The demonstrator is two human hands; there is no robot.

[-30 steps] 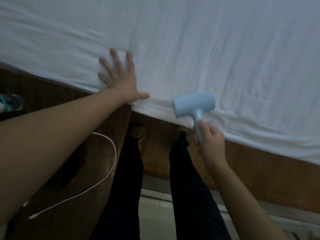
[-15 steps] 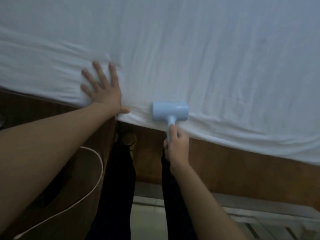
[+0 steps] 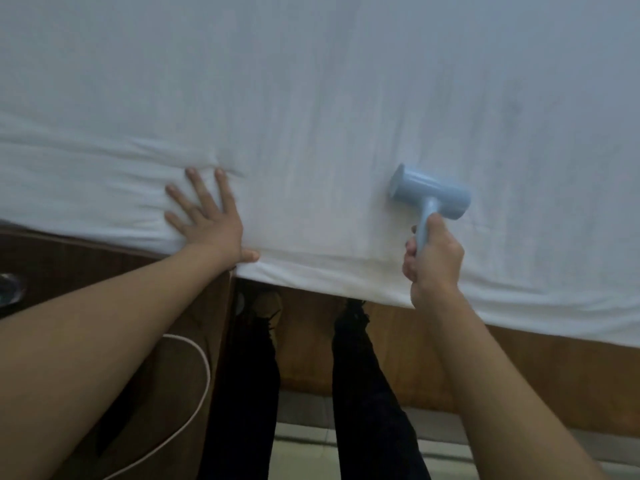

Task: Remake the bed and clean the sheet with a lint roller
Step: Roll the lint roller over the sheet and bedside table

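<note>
A white sheet [image 3: 329, 109] covers the bed and fills the upper part of the view, with creases near its front edge. My left hand [image 3: 207, 220] lies flat on the sheet by that edge, fingers spread and pressing the fabric. My right hand [image 3: 433, 261] grips the handle of a light blue lint roller [image 3: 429, 192]. The roller's head rests on the sheet to the right of my left hand, a little in from the edge.
The wooden bed frame [image 3: 519, 368] runs below the sheet's edge. A wooden bedside cabinet [image 3: 166, 393] stands at the lower left with a white cable [image 3: 197, 403] on it. My legs in dark trousers [image 3: 367, 410] stand on the tiled floor.
The lint roller has travelled from the sheet's front edge farther onto the bed and to the right. My left hand has stayed flat on the sheet.
</note>
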